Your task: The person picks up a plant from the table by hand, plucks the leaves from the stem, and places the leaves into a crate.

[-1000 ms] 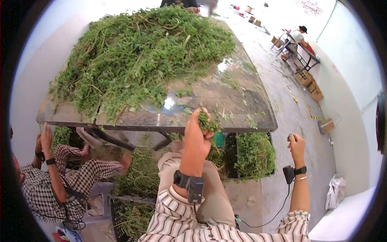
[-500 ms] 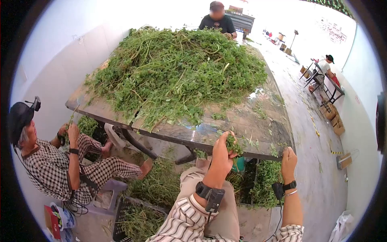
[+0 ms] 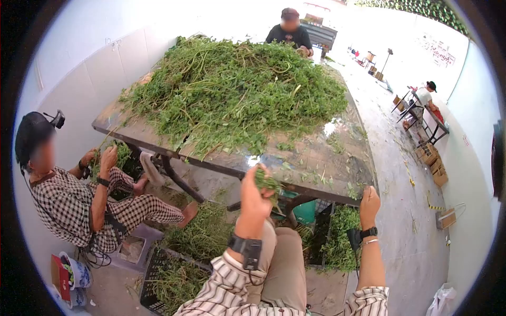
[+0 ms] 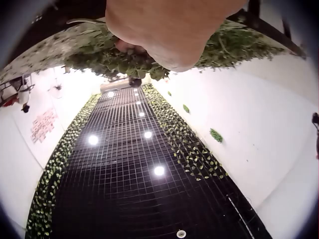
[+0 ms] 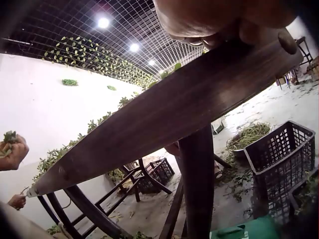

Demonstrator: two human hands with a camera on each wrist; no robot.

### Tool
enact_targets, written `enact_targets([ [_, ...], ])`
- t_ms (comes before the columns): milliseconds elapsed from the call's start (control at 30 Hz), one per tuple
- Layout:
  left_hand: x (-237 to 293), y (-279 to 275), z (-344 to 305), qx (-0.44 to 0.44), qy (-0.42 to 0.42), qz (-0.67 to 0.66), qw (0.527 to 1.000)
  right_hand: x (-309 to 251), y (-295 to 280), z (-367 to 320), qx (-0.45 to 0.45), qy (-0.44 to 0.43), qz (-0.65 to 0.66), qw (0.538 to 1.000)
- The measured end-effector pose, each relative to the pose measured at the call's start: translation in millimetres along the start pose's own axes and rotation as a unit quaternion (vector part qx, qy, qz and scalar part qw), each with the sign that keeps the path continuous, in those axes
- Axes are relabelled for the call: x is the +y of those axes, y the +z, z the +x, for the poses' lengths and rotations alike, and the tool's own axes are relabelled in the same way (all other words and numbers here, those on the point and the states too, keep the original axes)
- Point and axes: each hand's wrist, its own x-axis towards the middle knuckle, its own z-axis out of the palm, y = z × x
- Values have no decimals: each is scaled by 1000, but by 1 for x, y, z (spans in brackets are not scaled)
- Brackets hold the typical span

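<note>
In the head view my left hand [image 3: 254, 196] grips a small bunch of leafy green sprigs [image 3: 268, 181] just in front of the table's near edge. Leaves stick out past the curled fingers; the left wrist view shows mostly the underside of that hand. My right hand [image 3: 370, 202] holds the table [image 3: 295, 181] by its near right corner, fingers curled. From below, the right wrist view has this hand [image 5: 214, 22] over the dark table edge [image 5: 149, 114]. A large heap of the same greens [image 3: 237, 97] covers much of the tabletop.
Under the table stand a green container [image 3: 304, 211] and crates of greens [image 3: 340, 239]. A black crate [image 3: 153, 295] sits on the floor at left. A seated person [image 3: 68, 205] handles sprigs there; another [image 3: 290, 34] is at the far end. Cardboard boxes [image 3: 435, 163] line the right side.
My right hand has come from out beside the table to its near right corner. My left hand still holds the bunch, now a little lower against the edge. The head view has tilted up.
</note>
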Motion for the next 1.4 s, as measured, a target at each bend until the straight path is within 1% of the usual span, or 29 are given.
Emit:
enact_targets([
  [33, 15, -10, -4, 18, 15, 6, 1000, -2, 2, -2, 0, 3, 12, 1000],
  [100, 44, -42, -13, 7, 43, 2, 999, 6, 3, -8, -10, -1, 1, 1000],
  [167, 77, -70, -22, 58, 80, 27, 995, 2, 1, -6, 2, 1, 12, 1000],
  [233, 104, -102, -33, 81, 127, 52, 987, 4, 1, -5, -11, 9, 8, 1000],
  [300, 123, -115, -53, 155, 152, 60, 974, 10, 6, -6, 30, -24, -2, 999],
  [333, 130, -128, -61, 185, 169, 100, 963, 9, 4, -6, 19, -17, -11, 1000],
  [367, 137, -141, -67, 221, 173, 94, 955, 11, 3, -6, 8, -17, -11, 1000],
  [433, 146, -158, -73, 319, 190, 96, 924, 13, 6, 2, -15, -3, -40, 999],
  [500, 155, -185, -80, 364, 190, 101, 906, 8, 4, 2, -33, 7, -35, 999],
  [533, 157, -187, -83, 412, 204, 97, 883, 9, 4, 2, -7, -9, -35, 999],
  [600, 158, -204, -89, 390, 232, 131, 881, 26, 10, 3, 14, -47, -50, 998],
  [667, 164, -238, -102, 353, 244, 182, 885, 47, 16, 7, 43, -103, -119, 987],
  [700, 165, -233, -108, 362, 251, 181, 880, 56, 13, 12, -43, -51, -158, 985],
  [733, 167, -224, -112, 414, 239, 181, 859, 55, 12, 14, -44, -44, -141, 988],
  [767, 171, -235, -118, 395, 234, 188, 868, 50, 14, 13, -53, -53, -132, 988],
  [833, 176, -244, -126, 428, 230, 177, 856, 49, 11, 13, -17, -56, -101, 993],
  [867, 178, -248, -130, 430, 232, 176, 854, 52, 11, 13, -19, -59, -99, 993],
  [933, 185, -259, -138, 444, 251, 175, 842, 57, 12, 15, -31, -24, -121, 992],
  [1000, 188, -270, -145, 447, 256, 175, 839, 60, 13, 15, -27, -25, -119, 992],
  [1067, 188, -270, -148, 470, 259, 163, 828, 63, 13, 14, -22, -23, -120, 992],
  [1100, 188, -269, -149, 464, 261, 163, 831, 66, 13, 14, -41, -11, -121, 992],
  [1133, 187, -268, -151, 480, 255, 165, 823, 68, 13, 16, -57, 1, -121, 991],
  [1167, 185, -269, -152, 494, 249, 166, 817, 65, 13, 16, -44, 4, -121, 992],
  [1233, 181, -289, -153, 488, 241, 167, 822, 57, 12, 11, -38, -29, -95, 994],
  [1267, 179, -301, -153, 492, 233, 168, 821, 52, 10, 10, -54, -25, -109, 992],
  [1300, 176, -308, -154, 497, 226, 180, 818, 49, 10, 9, -40, -19, -113, 993],
  [1333, 174, -313, -154, 500, 220, 192, 815, 46, 12, 8, -16, -36, -98, 994],
  [1367, 171, -319, -156, 490, 222, 188, 822, 42, 13, 6, 6, -53, -84, 995],
  [1400, 168, -322, -156, 479, 223, 187, 828, 35, 12, 4, 18, -44, -92, 995],
])
